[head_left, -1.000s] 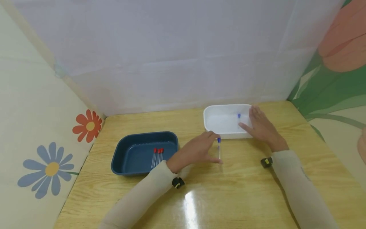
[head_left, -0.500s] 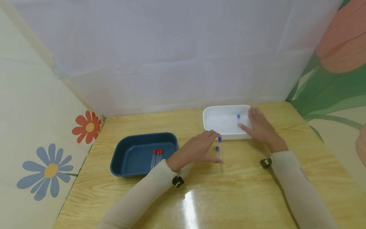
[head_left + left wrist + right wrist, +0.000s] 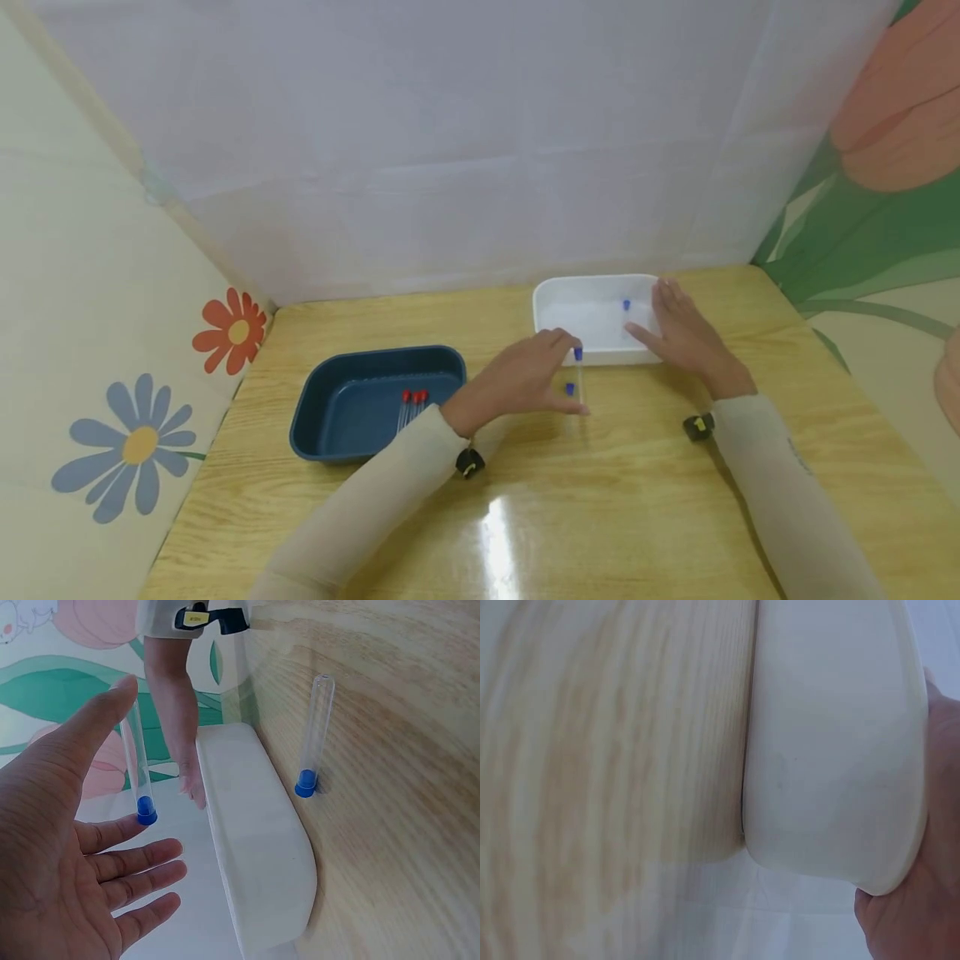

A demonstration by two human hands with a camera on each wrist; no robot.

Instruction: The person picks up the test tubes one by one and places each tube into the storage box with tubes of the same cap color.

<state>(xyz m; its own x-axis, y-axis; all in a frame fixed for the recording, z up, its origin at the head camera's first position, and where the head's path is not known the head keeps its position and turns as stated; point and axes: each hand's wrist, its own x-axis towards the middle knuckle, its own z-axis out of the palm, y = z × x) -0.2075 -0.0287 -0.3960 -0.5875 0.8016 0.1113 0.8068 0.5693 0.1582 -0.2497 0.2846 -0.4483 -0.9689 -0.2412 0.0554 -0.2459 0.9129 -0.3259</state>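
Six capped tubes in all, as I count them: three with blue caps and three with red. One blue-capped tube (image 3: 137,763) is held off the table (image 3: 600,500) in the left hand (image 3: 528,373), pinched end to end, thumb at the rounded end and index fingertip at the cap, with the other three fingers spread and touching nothing. A second blue-capped tube (image 3: 313,739) lies on the wood just beside the white tray (image 3: 600,357); from above, the left hand hides much of it. The third blue-capped tube (image 3: 626,306) is inside that tray, its clear body so faint against the white that little but the cap reads. Two trays stand here, the other being dark blue (image 3: 356,412), and it has the three red-capped tubes (image 3: 416,397) side by side, their lower ends lost behind the left sleeve (image 3: 397,479). The right hand (image 3: 688,337) rests at the right end of the white tray, fingers straight and close together, thumb apart over the near side; in its own wrist view the tray covers most of the fingers and the edge cuts off the rest, so I can't tell how hard they press.
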